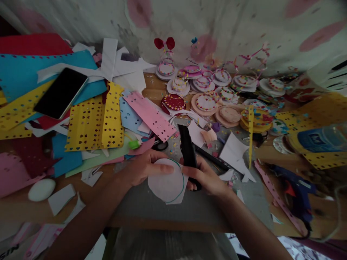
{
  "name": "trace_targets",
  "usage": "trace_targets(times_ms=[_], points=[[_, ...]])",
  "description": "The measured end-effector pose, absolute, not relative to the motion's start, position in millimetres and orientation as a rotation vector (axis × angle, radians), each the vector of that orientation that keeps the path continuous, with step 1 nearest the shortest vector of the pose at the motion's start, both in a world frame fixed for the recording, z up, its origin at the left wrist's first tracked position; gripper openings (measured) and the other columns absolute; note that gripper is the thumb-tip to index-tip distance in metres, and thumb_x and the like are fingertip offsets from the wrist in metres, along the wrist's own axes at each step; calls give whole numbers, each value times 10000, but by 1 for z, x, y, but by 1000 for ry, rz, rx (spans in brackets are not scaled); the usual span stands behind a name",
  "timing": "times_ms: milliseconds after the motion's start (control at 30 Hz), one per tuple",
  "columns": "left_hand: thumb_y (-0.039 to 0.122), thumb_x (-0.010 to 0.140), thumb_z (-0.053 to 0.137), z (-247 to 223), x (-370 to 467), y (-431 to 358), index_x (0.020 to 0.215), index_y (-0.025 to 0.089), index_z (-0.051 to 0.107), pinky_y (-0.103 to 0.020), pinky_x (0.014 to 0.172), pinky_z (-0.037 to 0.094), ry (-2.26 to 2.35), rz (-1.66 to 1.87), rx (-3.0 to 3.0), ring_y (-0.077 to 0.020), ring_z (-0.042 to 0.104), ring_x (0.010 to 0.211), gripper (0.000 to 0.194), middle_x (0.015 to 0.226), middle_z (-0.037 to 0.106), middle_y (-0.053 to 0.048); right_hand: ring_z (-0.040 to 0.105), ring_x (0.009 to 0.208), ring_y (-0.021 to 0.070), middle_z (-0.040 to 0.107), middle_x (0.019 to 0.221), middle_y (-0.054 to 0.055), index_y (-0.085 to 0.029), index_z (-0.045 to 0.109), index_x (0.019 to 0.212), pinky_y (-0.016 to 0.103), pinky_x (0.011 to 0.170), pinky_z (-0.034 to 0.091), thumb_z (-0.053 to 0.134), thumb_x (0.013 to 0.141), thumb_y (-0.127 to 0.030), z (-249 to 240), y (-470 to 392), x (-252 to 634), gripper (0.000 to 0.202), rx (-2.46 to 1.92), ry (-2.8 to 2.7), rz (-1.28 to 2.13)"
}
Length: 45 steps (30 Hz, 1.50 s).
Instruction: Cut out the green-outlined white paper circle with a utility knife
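Note:
My left hand pinches a white paper piece, its thumb lying flat on top. The left side of the paper has a rounded edge, and a green curved line runs along its right side, with a strip of paper outside the line. In my right hand is a long, slim black tool, pointing up and away from me; its exact kind cannot be made out. The right fingers meet the paper's right edge. Black scissors handles show just beyond my left hand, partly under paper scraps.
Punched coloured sheets and a phone lie at the left. Several small decorated paper hats stand at the back. To the right are a blue glue gun with its cord and a clear jar. A white oval lies front left.

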<state>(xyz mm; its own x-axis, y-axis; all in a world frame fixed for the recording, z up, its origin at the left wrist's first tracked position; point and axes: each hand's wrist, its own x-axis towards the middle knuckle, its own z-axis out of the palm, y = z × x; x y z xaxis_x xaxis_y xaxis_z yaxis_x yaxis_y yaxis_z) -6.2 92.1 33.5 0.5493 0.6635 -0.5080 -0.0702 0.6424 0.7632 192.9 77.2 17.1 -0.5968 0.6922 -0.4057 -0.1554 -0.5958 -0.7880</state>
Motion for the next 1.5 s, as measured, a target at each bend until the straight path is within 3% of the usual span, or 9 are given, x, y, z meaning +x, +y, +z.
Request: trace_targets(times_ms=[300,600,833,1033,1267,1367,1500], points=[[385,574,841,32,1,86,669,137,702,-187,368,347,848,548,582,-102,515,427,300,547,629,-25,302,307,32,464,395,-68,-158,544,630,166,320,206,663,807,-393,16,75,193,317,-740,-737,2307],[380,582,854,24,8,83,698,115,726,-184,486,417,697,629,497,-107,577,513,317,612,669,-39,207,301,25,393,377,-88,-160,576,665,130,312,207,649,802,-375,18,76,185,266,-416,-435,2430],[346,565,872,25,7,86,700,144,733,-165,442,407,818,786,461,-91,553,470,279,584,654,-11,225,335,32,377,393,-96,-182,496,615,126,338,241,642,838,-413,20,80,185,353,-553,-484,2208],[323,638,829,26,8,89,776,180,752,-162,501,445,975,1014,583,-100,590,562,214,677,689,-5,291,364,27,448,448,-80,-184,470,626,139,345,248,709,758,-482,18,78,184,405,-673,-554,2126],[347,621,820,28,6,86,821,138,750,-225,503,495,928,719,488,-158,633,556,298,700,718,-65,275,306,18,487,397,-88,-181,518,767,139,317,181,770,693,-391,20,73,182,337,-912,-593,2165],[330,640,806,32,4,87,860,121,748,-284,531,533,799,579,452,-203,663,571,309,737,734,-102,289,300,21,482,384,-75,-173,520,681,145,313,190,733,728,-418,20,74,183,328,-923,-618,2140],[298,640,802,34,0,90,836,104,752,-272,546,539,800,551,450,-193,664,564,280,716,735,-103,333,288,29,469,364,-46,-151,523,530,165,310,210,694,751,-464,17,74,184,420,-890,-737,2167]])
